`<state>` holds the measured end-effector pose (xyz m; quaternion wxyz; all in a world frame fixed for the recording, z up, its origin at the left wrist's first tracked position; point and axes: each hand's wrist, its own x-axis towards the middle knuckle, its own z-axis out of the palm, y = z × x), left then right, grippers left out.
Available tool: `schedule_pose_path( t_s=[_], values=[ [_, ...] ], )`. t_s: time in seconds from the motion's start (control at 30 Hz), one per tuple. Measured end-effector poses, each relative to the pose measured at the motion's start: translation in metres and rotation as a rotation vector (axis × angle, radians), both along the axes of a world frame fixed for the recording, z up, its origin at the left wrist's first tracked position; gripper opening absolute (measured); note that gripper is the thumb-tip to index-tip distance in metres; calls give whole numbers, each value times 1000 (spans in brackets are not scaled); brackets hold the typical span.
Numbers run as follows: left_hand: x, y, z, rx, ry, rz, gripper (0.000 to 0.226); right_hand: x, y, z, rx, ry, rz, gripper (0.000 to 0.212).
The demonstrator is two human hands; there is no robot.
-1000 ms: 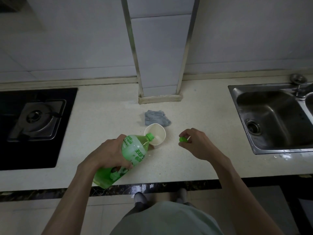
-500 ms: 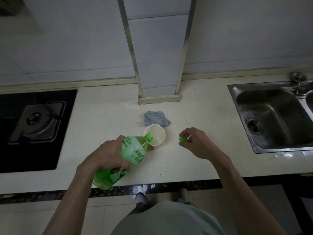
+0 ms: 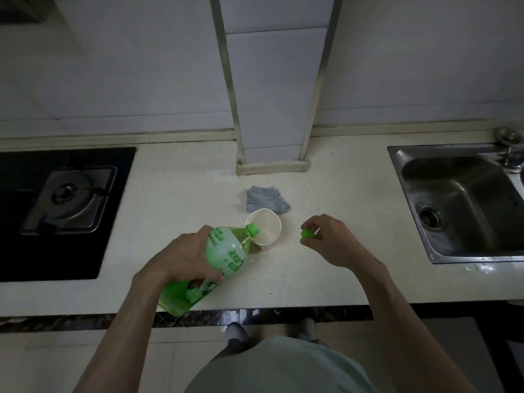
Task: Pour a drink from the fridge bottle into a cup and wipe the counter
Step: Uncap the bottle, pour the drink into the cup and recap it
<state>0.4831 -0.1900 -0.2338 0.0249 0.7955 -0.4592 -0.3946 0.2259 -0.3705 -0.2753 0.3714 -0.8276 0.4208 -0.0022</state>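
Observation:
My left hand (image 3: 181,255) grips a green plastic bottle (image 3: 224,258) by its middle. The bottle is tilted, with its open neck over the rim of a white paper cup (image 3: 266,229) that stands on the pale counter (image 3: 340,194). Yellow-green drink fills the bottle's lower part and reaches toward the neck. My right hand (image 3: 331,239) hovers to the right of the cup and pinches the green bottle cap (image 3: 308,233) between its fingertips. A crumpled grey cloth (image 3: 266,198) lies just behind the cup.
A black gas hob (image 3: 65,199) sits at the left of the counter, a steel sink (image 3: 465,202) at the right. A tiled column (image 3: 272,154) rises from the counter's back, behind the cloth. The counter's dark front edge runs below my arms.
The bottle stays tilted at the cup with barely any shift. My right hand keeps the cap in the same spot.

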Motion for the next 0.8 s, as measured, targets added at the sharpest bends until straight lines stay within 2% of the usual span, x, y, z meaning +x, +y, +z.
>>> schedule_pose_path(
  t_s=[0.8],
  values=[
    [-3,2,5,9,-12,-2,82,8,2,2,-7,-2,16,31]
  ],
)
